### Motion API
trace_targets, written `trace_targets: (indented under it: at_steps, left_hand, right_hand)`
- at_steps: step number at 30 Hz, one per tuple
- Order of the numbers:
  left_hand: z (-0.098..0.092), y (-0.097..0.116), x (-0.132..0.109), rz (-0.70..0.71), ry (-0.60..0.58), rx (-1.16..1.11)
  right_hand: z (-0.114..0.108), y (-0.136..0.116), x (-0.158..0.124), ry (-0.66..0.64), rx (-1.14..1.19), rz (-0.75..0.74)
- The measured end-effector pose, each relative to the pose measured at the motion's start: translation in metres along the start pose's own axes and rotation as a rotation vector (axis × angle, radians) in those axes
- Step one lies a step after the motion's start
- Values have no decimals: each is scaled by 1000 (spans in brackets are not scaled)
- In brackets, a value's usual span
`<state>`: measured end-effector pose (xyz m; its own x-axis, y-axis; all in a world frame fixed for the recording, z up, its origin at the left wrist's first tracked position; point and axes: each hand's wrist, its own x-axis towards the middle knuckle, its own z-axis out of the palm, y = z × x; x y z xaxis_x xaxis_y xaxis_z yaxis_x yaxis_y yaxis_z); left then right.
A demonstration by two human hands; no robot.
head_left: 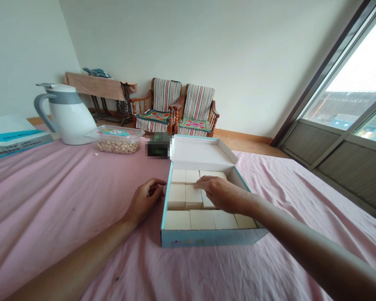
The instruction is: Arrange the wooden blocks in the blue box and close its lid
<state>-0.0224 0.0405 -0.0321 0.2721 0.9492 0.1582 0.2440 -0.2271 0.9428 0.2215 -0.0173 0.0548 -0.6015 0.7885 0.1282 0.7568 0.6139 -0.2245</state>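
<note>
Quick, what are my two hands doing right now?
Left hand: loosely curled, empty, beside the cardboard box.
Right hand: open, resting on the wooden blocks, not gripping.

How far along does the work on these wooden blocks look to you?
Pale wooden blocks fill most of the cardboard box. In hand: the right hand rests on blocks mid-box; the left hand is beside the box. Left: perhaps a narrow strip beside the right wall, partly hidden.

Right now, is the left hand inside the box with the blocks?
No, the left hand is outside the box, beside its left wall, and only the right hand is over the blocks.
</note>
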Motion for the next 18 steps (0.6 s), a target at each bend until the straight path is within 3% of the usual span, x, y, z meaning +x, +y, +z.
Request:
trace_targets:
  at_steps: [2, 4, 7, 9, 12, 18]
  left_hand:
    - [0, 1, 0, -10, 6, -13]
    - [0, 3, -1, -19, 26, -35]
    - [1, 8, -2, -32, 113, -112]
    - [1, 11, 0, -33, 176, -165]
    - [2, 17, 13, -15, 207, -233]
    - [13, 34, 54, -41, 122, -350]
  right_hand:
    - [-6, 7, -3, 124, 41, 36]
    - [-12, 23, -9, 364, 70, 146]
    - [-18, 58, -21, 795, 128, 409]
    - [-18, 81, -30, 1001, 282, 603]
    - [-10, 106, -40, 1028, 637, 783]
    - [16, 104, -45, 780, 1027, 692]
